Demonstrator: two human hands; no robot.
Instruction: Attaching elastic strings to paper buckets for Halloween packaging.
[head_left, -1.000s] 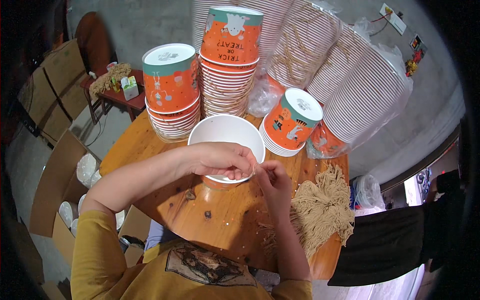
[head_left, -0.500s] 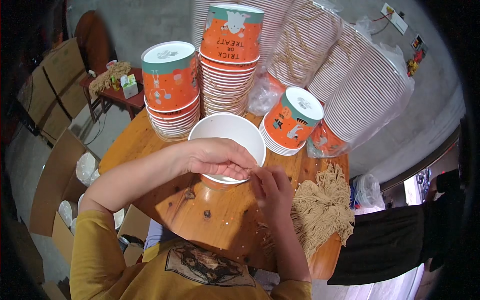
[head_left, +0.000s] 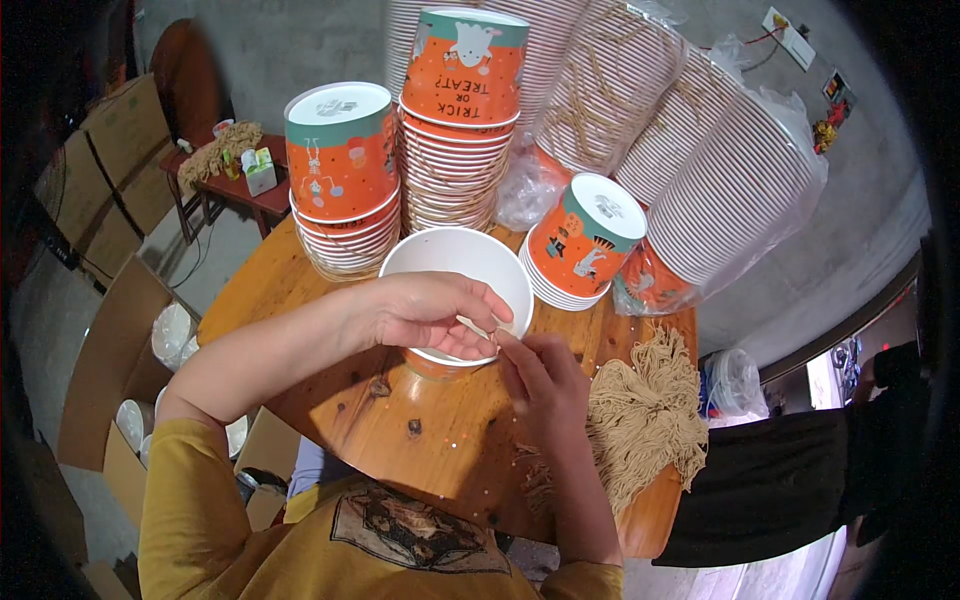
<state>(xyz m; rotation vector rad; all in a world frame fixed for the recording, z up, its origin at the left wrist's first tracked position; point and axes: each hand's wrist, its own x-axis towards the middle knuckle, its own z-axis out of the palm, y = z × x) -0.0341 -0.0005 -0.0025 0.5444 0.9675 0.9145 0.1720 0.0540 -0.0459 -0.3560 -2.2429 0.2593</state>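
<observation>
An upright paper bucket [head_left: 455, 250], white inside with orange outside, stands in front of me on the wooden table. My left hand [head_left: 445, 318] reaches over its mouth, fingers curled at the near right rim with a thin tan cord [head_left: 472, 324] between them. From outside the rim, my right hand [head_left: 545, 375] meets the left fingertips, thumb and forefinger pinched on what looks like the same cord. The fingers hide where the cord meets the bucket wall. Right of my right hand lies a loose bundle of tan cords [head_left: 645, 420].
Upside-down orange and green bucket stacks [head_left: 340, 165] [head_left: 462, 75] and a shorter stack [head_left: 588, 235] stand behind the bucket. Tall plastic-wrapped stacks [head_left: 720, 180] lean at the back right. An open carton [head_left: 105, 400] with white buckets sits at the left of the wooden table [head_left: 350, 410].
My left thumb and fingers have spread slightly apart, so the cord between them now shows. The right hand stays at the rim, shifted only a little.
</observation>
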